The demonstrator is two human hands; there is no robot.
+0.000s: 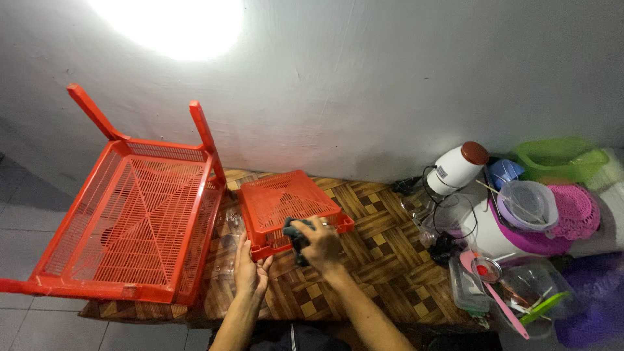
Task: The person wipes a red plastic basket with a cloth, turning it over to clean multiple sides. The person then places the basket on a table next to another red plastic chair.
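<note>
A small red plastic tray (281, 201) with a slatted bottom sits tilted on a wood-patterned table (370, 214). My left hand (250, 268) grips the tray's near left corner. My right hand (318, 245) holds a dark cloth (296, 233) pressed against the tray's near rim. Some clear plastic (229, 242) lies beside my left hand.
A large red slatted rack (130, 221) with two legs pointing up leans at the table's left end. At the right stand a white appliance (458, 169), tangled black cables (442, 244), clear containers (468, 286), a purple-and-white cooker (513, 234), a green basket (559, 156) and a pink mat (575, 211). A grey wall stands behind.
</note>
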